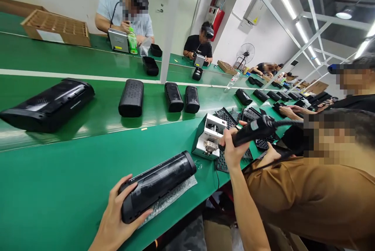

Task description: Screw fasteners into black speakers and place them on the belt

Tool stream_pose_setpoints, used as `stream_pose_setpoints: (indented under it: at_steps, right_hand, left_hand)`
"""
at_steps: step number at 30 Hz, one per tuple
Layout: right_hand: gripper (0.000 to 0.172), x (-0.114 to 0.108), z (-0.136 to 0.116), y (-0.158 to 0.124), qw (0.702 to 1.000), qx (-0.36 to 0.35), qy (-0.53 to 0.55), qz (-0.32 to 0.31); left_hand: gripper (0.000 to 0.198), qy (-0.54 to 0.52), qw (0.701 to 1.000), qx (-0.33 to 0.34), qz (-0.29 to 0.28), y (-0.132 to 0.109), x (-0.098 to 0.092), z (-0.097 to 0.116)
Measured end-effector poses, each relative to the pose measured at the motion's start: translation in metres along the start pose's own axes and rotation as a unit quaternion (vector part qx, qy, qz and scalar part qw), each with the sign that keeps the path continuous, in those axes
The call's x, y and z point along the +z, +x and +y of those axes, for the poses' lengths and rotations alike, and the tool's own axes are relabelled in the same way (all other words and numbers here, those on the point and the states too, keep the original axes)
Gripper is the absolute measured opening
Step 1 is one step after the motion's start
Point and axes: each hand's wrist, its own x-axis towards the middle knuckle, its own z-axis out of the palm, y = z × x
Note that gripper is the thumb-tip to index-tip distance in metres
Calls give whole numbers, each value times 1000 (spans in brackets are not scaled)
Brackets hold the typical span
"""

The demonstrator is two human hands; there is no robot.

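My left hand [118, 206] is closed around the near end of a long black perforated housing [161, 184], which looks like a speaker body. It lies at a slant on a sheet of bubble wrap [175, 195] on the green bench. In my right hand [233, 150] is a black corded electric screwdriver [253, 129], tilted with its tip end at a white screw feeder [202, 138]. Whether the tip touches a screw is hidden by my fingers and the feeder.
Several black housings [131, 98] stand along the raised strip behind. Perforated black panels [222, 161] lie past the feeder. Close on my right sits a co-worker in a brown shirt [307, 200]. People work across the bench near a cardboard box [63, 40] and a metal post [170, 28].
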Motion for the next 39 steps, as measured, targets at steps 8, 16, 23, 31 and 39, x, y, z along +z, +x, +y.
stream_pose_setpoints:
  at_steps: [8,16,23,31,39]
  right_hand:
    - [45,1,-39,15,998,-59,19,-16]
    - [51,10,11,30,1000,5,6,-2]
    - [43,-9,-41,-10,994,55,77,-59]
    - [39,5,-74,-38,980,0,159,-119]
    - [36,5,-64,-38,985,5,135,-110]
  left_hand:
    - [67,-30,999,-41,11,-2,1,8]
    - [68,-38,998,-45,11,1,2,11]
    - [70,-26,999,-30,9,1,1,13]
    - [70,-38,998,-39,13,-1,2,10]
    - [62,-57,996,-66,4,1,-1,23]
